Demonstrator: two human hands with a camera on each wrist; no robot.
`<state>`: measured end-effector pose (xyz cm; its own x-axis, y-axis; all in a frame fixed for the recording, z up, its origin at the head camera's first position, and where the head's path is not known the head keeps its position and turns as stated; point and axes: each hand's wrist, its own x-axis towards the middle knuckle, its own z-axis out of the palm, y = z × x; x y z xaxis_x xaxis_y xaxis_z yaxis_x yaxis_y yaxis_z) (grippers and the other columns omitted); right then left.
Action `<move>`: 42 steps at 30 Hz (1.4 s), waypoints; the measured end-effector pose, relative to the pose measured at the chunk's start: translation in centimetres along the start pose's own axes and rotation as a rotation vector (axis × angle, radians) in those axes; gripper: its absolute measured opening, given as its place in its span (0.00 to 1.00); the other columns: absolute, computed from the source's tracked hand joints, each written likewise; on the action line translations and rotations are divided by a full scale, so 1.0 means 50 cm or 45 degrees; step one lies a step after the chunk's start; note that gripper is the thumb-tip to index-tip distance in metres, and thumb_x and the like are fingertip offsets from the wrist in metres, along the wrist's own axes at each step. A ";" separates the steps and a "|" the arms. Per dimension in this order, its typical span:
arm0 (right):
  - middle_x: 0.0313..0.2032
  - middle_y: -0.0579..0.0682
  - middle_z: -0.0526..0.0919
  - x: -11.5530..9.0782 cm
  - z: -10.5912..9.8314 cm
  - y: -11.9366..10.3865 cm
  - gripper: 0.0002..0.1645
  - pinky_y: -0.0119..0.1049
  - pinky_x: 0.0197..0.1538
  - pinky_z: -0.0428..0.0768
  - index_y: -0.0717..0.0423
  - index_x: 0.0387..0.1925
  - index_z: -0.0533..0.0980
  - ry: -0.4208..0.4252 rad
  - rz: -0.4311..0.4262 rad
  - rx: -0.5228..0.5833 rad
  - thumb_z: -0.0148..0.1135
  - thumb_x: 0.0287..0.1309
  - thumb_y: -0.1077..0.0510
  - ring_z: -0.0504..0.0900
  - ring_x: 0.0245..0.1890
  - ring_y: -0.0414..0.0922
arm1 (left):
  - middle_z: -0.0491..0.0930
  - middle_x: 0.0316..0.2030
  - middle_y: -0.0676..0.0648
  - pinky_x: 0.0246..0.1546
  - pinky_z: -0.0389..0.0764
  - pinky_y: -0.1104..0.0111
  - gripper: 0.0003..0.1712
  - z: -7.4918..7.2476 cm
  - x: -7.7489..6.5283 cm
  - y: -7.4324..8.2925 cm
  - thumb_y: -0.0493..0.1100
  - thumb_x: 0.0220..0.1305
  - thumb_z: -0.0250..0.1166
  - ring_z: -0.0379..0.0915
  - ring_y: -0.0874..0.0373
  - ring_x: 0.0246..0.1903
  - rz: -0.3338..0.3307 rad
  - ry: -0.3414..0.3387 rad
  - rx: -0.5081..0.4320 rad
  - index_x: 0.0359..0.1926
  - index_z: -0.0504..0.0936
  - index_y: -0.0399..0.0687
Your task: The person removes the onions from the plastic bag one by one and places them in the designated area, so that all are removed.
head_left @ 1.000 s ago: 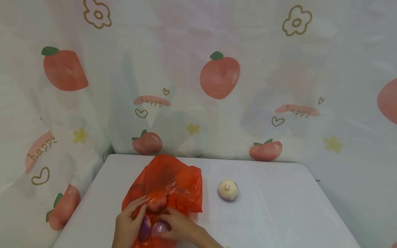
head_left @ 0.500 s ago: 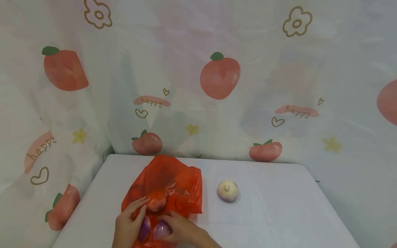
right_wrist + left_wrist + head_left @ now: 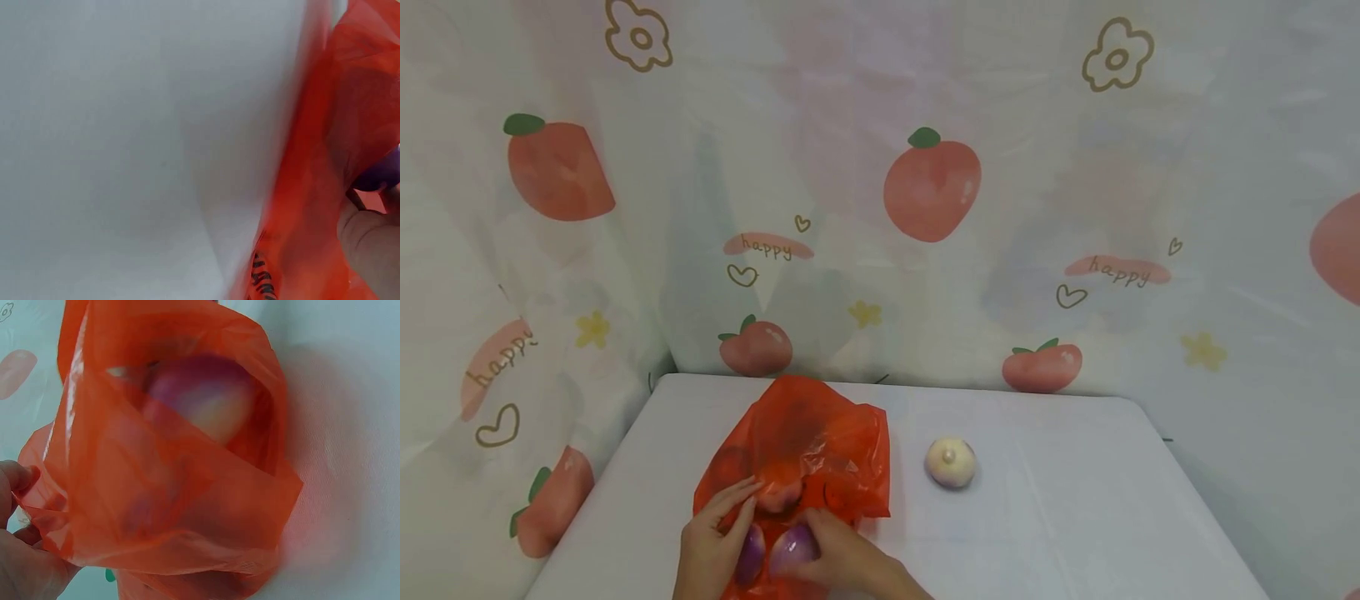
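Observation:
A translucent red plastic bag point(image 3: 820, 425) lies on the left part of the table, bulging over rounded things inside. At its near side my left hand point(image 3: 711, 533) pinches the bag's edge between thumb and fingers; the left wrist view shows this hand point(image 3: 28, 550) at the film. My right hand point(image 3: 842, 550) holds a glossy purple onion point(image 3: 793, 548) at the bag's opening, its thumb point(image 3: 372, 247) close against the skin. A second purple bulb point(image 3: 749, 554) sits beside my left thumb. Through the opening, the left wrist view gives a blurred purple-and-white bulb point(image 3: 200, 394).
A pale, round bulb point(image 3: 951, 462) with a purplish base stands to the right of the bag on the white table point(image 3: 1075, 500). Behind the table hangs a fruit-patterned curtain point(image 3: 850, 167). Black print point(image 3: 262, 278) marks the bag in the right wrist view.
The onion in my right hand has shifted slightly right and turned, showing more of its purple skin. My left hand has stayed nearly still on the bag.

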<state>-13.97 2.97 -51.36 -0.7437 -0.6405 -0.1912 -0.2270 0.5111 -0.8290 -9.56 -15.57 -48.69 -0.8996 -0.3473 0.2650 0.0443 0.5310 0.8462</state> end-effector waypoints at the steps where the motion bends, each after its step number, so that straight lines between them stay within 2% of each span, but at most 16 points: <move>1: 0.45 0.32 0.72 0.000 -0.001 0.000 0.28 0.40 0.50 0.78 0.40 0.53 0.69 0.013 0.004 0.052 0.69 0.51 0.44 0.73 0.44 0.34 | 0.81 0.46 0.56 0.42 0.75 0.79 0.12 0.000 0.000 0.000 0.38 0.59 0.67 0.76 0.61 0.47 0.001 0.000 -0.003 0.44 0.87 0.53; 3: 0.43 0.33 0.73 0.001 -0.002 -0.001 0.26 0.42 0.50 0.78 0.39 0.49 0.69 0.047 0.023 0.135 0.69 0.50 0.44 0.74 0.44 0.35 | 0.81 0.46 0.56 0.43 0.78 0.72 0.12 0.001 0.002 0.001 0.37 0.59 0.67 0.76 0.60 0.47 0.000 -0.004 -0.002 0.44 0.87 0.52; 7: 0.46 0.35 0.74 0.004 -0.004 -0.004 0.31 0.48 0.49 0.78 0.40 0.53 0.69 0.120 0.075 0.179 0.69 0.49 0.40 0.75 0.46 0.40 | 0.81 0.46 0.54 0.44 0.79 0.62 0.12 0.001 0.002 0.000 0.37 0.59 0.67 0.77 0.57 0.47 -0.008 -0.010 0.003 0.44 0.87 0.52; 11: 0.49 0.39 0.75 0.006 -0.006 -0.007 0.41 0.51 0.48 0.78 0.45 0.59 0.68 0.203 0.119 0.179 0.69 0.45 0.36 0.76 0.47 0.44 | 0.81 0.45 0.54 0.45 0.78 0.61 0.11 0.001 0.001 0.001 0.37 0.59 0.67 0.77 0.58 0.47 -0.004 -0.004 0.013 0.43 0.87 0.52; 14: 0.50 0.42 0.75 0.006 -0.008 -0.008 0.44 0.52 0.48 0.77 0.47 0.61 0.67 0.250 0.134 0.218 0.69 0.44 0.35 0.76 0.48 0.46 | 0.81 0.45 0.53 0.45 0.78 0.61 0.11 0.002 0.000 0.001 0.37 0.59 0.67 0.77 0.57 0.47 -0.017 -0.015 0.008 0.44 0.87 0.51; 20: 0.50 0.39 0.74 0.002 -0.014 -0.007 0.40 0.49 0.49 0.78 0.45 0.60 0.68 0.279 0.089 0.267 0.68 0.47 0.36 0.76 0.48 0.44 | 0.81 0.46 0.51 0.43 0.78 0.61 0.12 0.002 -0.001 0.005 0.37 0.60 0.66 0.77 0.54 0.48 -0.044 -0.034 -0.015 0.45 0.86 0.51; 23: 0.50 0.40 0.75 0.002 -0.015 -0.004 0.40 0.48 0.49 0.78 0.49 0.60 0.68 0.282 0.066 0.247 0.68 0.48 0.37 0.76 0.48 0.43 | 0.81 0.46 0.51 0.43 0.79 0.61 0.12 0.003 0.000 0.005 0.38 0.60 0.66 0.77 0.54 0.48 -0.048 -0.034 -0.018 0.45 0.86 0.51; 26: 0.51 0.42 0.75 0.000 -0.016 -0.003 0.42 0.50 0.50 0.77 0.51 0.60 0.67 0.280 0.083 0.245 0.68 0.47 0.37 0.76 0.48 0.45 | 0.81 0.46 0.52 0.43 0.79 0.62 0.12 0.003 0.000 0.004 0.38 0.60 0.66 0.76 0.56 0.48 -0.044 -0.028 -0.017 0.44 0.86 0.51; 32: 0.53 0.43 0.73 -0.005 -0.012 0.001 0.45 0.52 0.51 0.76 0.48 0.62 0.64 0.263 0.099 0.251 0.71 0.45 0.39 0.75 0.49 0.46 | 0.81 0.46 0.52 0.43 0.79 0.62 0.12 0.002 -0.002 0.002 0.37 0.60 0.66 0.77 0.55 0.48 -0.014 -0.027 -0.015 0.45 0.86 0.50; 34: 0.53 0.43 0.73 -0.006 -0.010 0.004 0.43 0.50 0.51 0.76 0.47 0.62 0.64 0.269 0.085 0.256 0.70 0.47 0.41 0.75 0.49 0.45 | 0.81 0.46 0.52 0.43 0.78 0.62 0.12 0.002 -0.002 0.002 0.37 0.60 0.66 0.77 0.55 0.48 -0.024 -0.033 -0.019 0.45 0.86 0.50; 36: 0.52 0.43 0.74 -0.006 -0.009 0.006 0.39 0.47 0.50 0.77 0.48 0.61 0.66 0.278 0.083 0.325 0.70 0.49 0.44 0.76 0.48 0.44 | 0.81 0.46 0.52 0.44 0.78 0.62 0.12 0.002 -0.002 0.001 0.38 0.60 0.66 0.77 0.55 0.48 -0.026 -0.035 -0.018 0.45 0.86 0.50; 40: 0.51 0.48 0.75 -0.004 -0.011 0.008 0.35 0.46 0.47 0.79 0.52 0.57 0.68 0.324 0.115 0.422 0.68 0.52 0.43 0.77 0.47 0.47 | 0.81 0.46 0.53 0.46 0.77 0.63 0.12 0.001 -0.002 0.000 0.38 0.60 0.66 0.76 0.57 0.48 -0.005 -0.026 -0.011 0.45 0.86 0.49; 42: 0.52 0.50 0.75 -0.004 -0.012 0.008 0.37 0.49 0.48 0.78 0.55 0.58 0.68 0.331 0.129 0.354 0.68 0.51 0.41 0.76 0.48 0.49 | 0.81 0.46 0.54 0.47 0.76 0.63 0.11 0.000 -0.001 0.000 0.38 0.59 0.67 0.76 0.57 0.48 0.010 -0.017 -0.014 0.44 0.86 0.48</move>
<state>-14.31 3.64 -51.35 -0.8962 -0.4101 -0.1692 0.0079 0.3665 -0.9304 -9.50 -15.53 -48.72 -0.9049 -0.3328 0.2654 0.0561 0.5249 0.8493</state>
